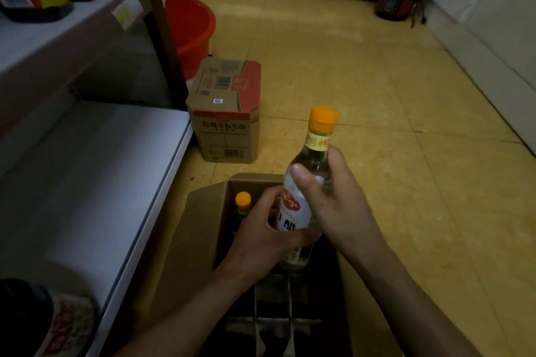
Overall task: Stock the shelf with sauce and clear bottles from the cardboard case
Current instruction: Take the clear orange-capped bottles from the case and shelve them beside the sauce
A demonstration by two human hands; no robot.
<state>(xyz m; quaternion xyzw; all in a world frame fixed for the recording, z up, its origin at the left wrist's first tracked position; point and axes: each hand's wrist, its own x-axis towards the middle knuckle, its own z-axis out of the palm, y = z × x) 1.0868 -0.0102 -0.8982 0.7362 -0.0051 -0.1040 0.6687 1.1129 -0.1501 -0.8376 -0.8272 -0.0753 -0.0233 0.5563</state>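
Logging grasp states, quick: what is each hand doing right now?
Left hand: closed on the clear bottle, low on its label.
Right hand: closed on the same bottle, higher up, fingers wrapped across its front.

Two bare forearms enter from the lower edge, with no sleeve, watch or ring to be seen on either. The left hand [262, 229] and right hand [333, 200] are ungloved, with short, plain thumbnails.

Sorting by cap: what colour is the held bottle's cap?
Orange, on the clear bottle's cap; the head view shows it.
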